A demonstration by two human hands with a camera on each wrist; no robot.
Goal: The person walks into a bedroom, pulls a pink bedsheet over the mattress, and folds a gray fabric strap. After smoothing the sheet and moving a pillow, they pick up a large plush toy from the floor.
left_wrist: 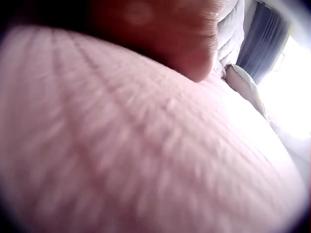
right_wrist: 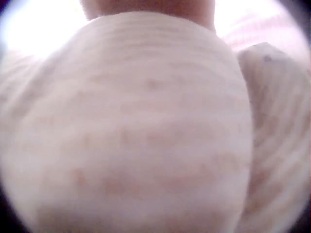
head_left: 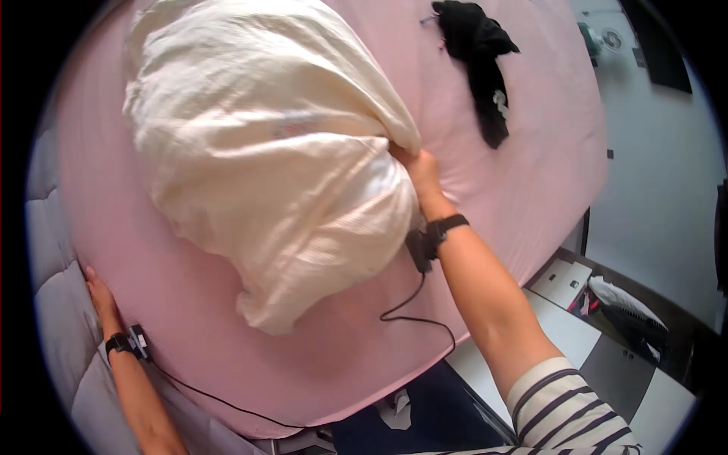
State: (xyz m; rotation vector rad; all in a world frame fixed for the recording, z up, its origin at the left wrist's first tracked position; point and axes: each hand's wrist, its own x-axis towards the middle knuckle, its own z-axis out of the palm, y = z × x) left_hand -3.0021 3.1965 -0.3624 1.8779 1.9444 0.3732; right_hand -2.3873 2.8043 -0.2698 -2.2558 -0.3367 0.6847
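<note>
A bulky cream bedding bundle (head_left: 250, 174), wrinkled and loosely folded, lies over the pink-sheeted bed (head_left: 250, 387) in the head view. At its right side my right hand (head_left: 418, 171) grips a gathered fold, the fingertips hidden in the cloth. Cream fabric (right_wrist: 141, 121) fills most of the right wrist view, with part of the hand (right_wrist: 150, 7) above it. My left hand (head_left: 101, 297) rests at the left edge of the mattress beside the grey padded headboard (head_left: 57, 265). The left wrist view shows part of that hand (left_wrist: 180, 43) close against the pink sheet (left_wrist: 146, 145).
A crumpled black garment (head_left: 485, 64) lies on the far right of the bed. Right of the bed stand an open drawer (head_left: 561, 284) and a container of mixed items (head_left: 629, 311). A cable (head_left: 220, 406) runs from each wrist camera. A dark curtain (left_wrist: 262, 41) hangs beyond the headboard.
</note>
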